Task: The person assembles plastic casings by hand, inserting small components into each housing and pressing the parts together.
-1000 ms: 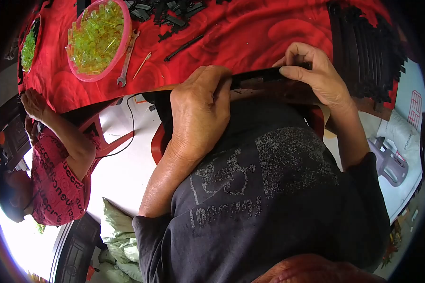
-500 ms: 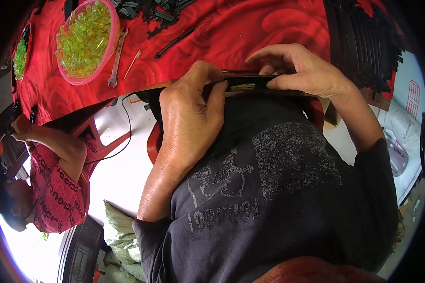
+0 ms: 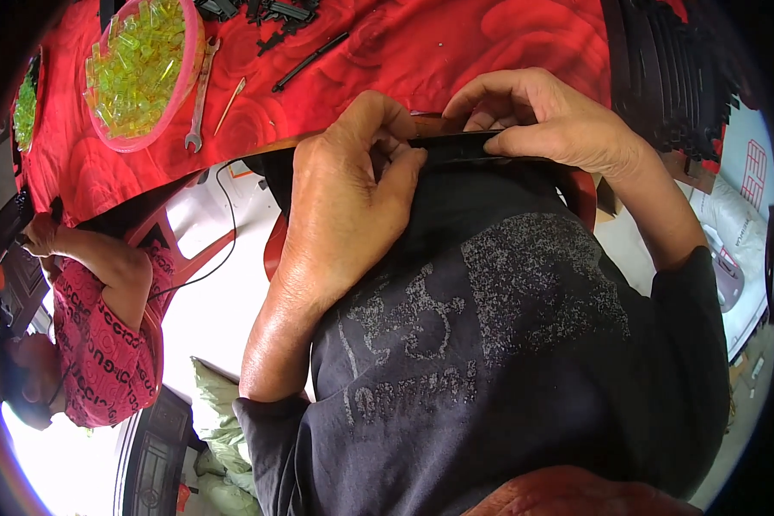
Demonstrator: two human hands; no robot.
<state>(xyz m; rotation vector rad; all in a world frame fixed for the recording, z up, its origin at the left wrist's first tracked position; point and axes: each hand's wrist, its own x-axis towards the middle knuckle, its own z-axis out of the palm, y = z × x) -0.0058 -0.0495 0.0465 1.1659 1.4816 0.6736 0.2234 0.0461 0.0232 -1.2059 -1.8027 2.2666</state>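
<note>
Presently, left hand (image 3: 344, 198) and right hand (image 3: 546, 120) are both pinching a long black strip (image 3: 460, 146) at the red-clothed surface (image 3: 456, 43) edge, against the person's dark shirt; pink bowl (image 3: 142, 73), wrench (image 3: 199, 99) lying beyond.

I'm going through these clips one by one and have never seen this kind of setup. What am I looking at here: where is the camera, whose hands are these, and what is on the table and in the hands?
There is no machine. A person wears a wide fisheye camera on the head, looking down, so straight edges bend near the rim. The dark printed shirt is the wearer's own chest. The left hand and right hand come together at the table's near edge, both with a grip on a long, thin black strip; what it is exactly I cannot tell. On the red patterned tablecloth stand a pink bowl of small yellow-green clear pieces, a wrench beside it, a thin black rod and loose black parts. More black parts are stacked at the right. At far left another person in a red patterned sleeve works.
</note>
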